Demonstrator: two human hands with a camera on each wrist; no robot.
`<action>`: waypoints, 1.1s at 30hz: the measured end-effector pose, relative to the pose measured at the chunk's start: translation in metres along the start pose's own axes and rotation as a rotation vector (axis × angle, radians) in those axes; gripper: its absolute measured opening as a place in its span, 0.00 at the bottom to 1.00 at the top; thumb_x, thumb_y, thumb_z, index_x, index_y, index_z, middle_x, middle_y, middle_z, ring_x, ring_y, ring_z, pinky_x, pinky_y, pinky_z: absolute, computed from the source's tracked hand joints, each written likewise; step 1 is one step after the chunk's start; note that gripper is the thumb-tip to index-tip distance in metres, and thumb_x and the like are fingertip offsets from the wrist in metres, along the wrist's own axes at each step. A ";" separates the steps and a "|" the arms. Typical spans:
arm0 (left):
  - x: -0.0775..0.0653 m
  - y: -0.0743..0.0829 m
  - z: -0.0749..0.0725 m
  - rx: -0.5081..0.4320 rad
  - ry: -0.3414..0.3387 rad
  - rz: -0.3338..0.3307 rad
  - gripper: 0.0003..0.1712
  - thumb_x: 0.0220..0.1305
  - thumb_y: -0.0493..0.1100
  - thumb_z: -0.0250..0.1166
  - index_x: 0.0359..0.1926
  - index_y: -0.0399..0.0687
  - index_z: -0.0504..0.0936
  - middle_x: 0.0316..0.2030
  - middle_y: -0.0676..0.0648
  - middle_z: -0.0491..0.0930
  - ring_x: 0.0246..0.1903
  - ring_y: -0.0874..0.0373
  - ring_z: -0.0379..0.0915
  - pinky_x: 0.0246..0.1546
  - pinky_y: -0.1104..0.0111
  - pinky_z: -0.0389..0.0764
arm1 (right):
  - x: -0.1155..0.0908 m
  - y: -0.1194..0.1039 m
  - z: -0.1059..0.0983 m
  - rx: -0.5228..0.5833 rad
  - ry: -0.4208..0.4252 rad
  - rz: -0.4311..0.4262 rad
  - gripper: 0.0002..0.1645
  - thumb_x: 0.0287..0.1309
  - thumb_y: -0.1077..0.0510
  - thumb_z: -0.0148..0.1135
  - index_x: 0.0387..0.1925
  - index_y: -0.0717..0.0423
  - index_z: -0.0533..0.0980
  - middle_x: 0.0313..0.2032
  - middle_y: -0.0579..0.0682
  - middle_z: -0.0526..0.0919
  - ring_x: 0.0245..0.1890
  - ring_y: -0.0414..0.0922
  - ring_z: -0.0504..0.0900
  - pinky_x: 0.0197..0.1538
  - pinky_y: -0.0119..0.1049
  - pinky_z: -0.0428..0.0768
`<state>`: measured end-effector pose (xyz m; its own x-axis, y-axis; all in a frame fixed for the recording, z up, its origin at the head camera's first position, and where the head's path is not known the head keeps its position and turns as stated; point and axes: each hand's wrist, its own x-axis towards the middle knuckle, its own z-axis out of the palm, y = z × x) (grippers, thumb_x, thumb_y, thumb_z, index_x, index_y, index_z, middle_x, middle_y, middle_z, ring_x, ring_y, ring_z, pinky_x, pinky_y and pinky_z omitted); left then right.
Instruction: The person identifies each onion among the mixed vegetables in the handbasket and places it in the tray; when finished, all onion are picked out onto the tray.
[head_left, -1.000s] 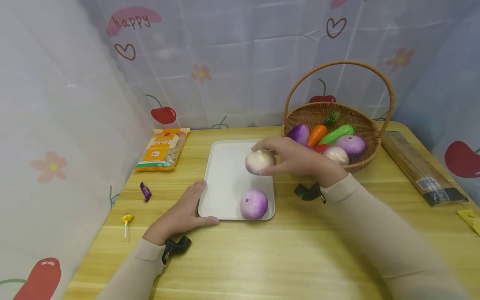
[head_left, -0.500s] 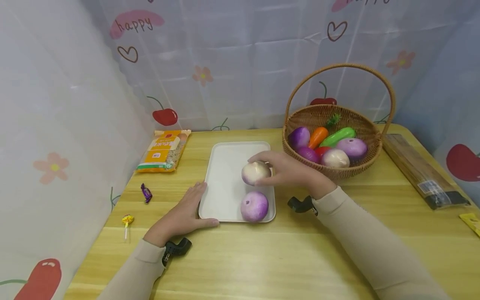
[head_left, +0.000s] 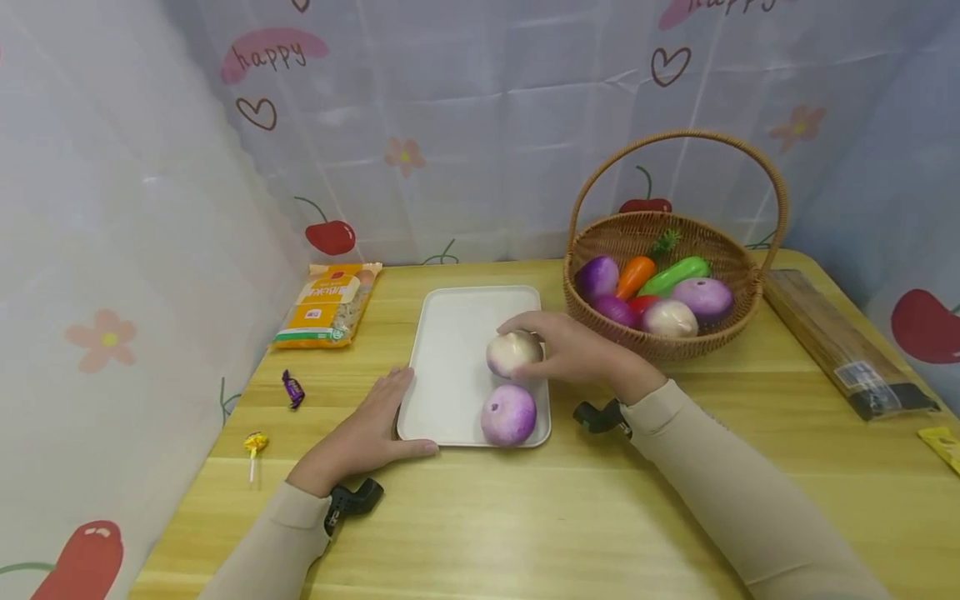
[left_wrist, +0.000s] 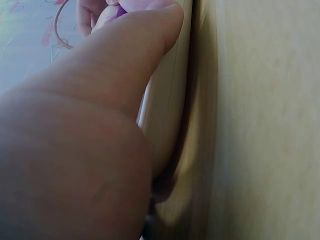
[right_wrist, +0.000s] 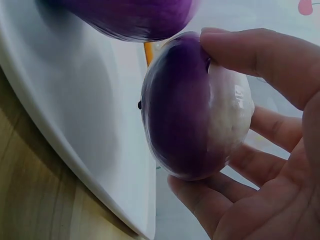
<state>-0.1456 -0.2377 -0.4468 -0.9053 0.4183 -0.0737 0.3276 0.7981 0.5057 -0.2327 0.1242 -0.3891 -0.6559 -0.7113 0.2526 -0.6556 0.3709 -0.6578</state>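
Note:
My right hand [head_left: 576, 350] grips a glossy purple-and-white turnip [head_left: 510, 355] between thumb and fingers over the right side of a white tray [head_left: 447, 358]. The right wrist view shows the purple half of this turnip [right_wrist: 177, 110] facing the tray, with a narrow space between them. A second round turnip [head_left: 508, 415], mostly purple on top, sits in the tray's near right corner. At the near left corner, my left hand [head_left: 360, 437] touches the tray, fingers stretched along its left side and thumb along the front edge.
Back right stands a wicker basket [head_left: 738, 321] with a tall handle, holding several toy vegetables. Right of it lies a long packet [head_left: 840, 342]. An orange food bag [head_left: 327, 306], a purple-wrapped candy [head_left: 293, 389] and a lollipop [head_left: 255, 444] lie to the left.
My right hand has brought the held turnip nearer and lower, toward the tray's right side beside the other turnip. The left hand stays at the tray's corner.

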 end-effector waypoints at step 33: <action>0.001 0.001 0.000 0.008 -0.007 -0.009 0.78 0.54 0.83 0.67 0.85 0.41 0.42 0.83 0.41 0.40 0.81 0.46 0.30 0.78 0.48 0.43 | -0.004 0.011 0.008 0.037 -0.050 0.035 0.32 0.60 0.57 0.80 0.64 0.59 0.79 0.62 0.51 0.81 0.59 0.47 0.78 0.65 0.46 0.76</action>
<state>-0.1460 -0.2367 -0.4460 -0.9064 0.4139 -0.0844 0.3214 0.8054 0.4979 -0.2341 0.1263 -0.4035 -0.6581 -0.7276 0.1937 -0.6177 0.3745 -0.6915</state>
